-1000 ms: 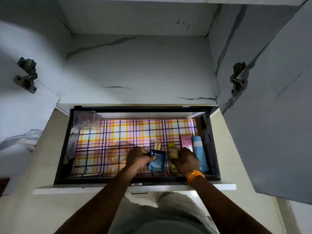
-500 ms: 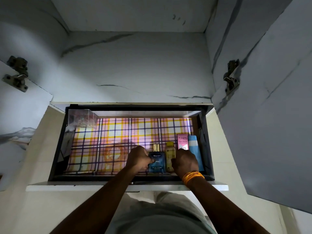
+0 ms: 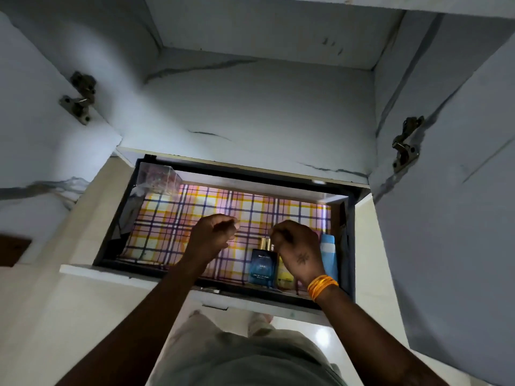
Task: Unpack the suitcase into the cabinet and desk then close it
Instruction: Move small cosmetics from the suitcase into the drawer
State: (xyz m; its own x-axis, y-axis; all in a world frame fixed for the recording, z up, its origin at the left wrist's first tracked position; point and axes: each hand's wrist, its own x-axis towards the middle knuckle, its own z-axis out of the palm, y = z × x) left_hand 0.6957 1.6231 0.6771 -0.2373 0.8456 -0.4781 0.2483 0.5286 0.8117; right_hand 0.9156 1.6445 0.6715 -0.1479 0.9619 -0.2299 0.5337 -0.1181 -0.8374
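Pulled-out cabinet drawer (image 3: 117,218), dark-walled, floor covered by a plaid liner (image 3: 178,218). Standing upright at the front right: blue perfume bottle (image 3: 263,270), yellow bottle (image 3: 284,274) touching it, light blue tube (image 3: 328,254) nearest the right wall. Clear plastic box (image 3: 158,178) in the rear left corner

A home, likely a bedroom or dressing corner: a marble-patterned cabinet (image 3: 250,112) with open hinged doors over a pulled-out drawer (image 3: 117,218) (lined in plaid paper (image 3: 195,213)) holding a perfume bottle (image 3: 263,267) and toiletries.
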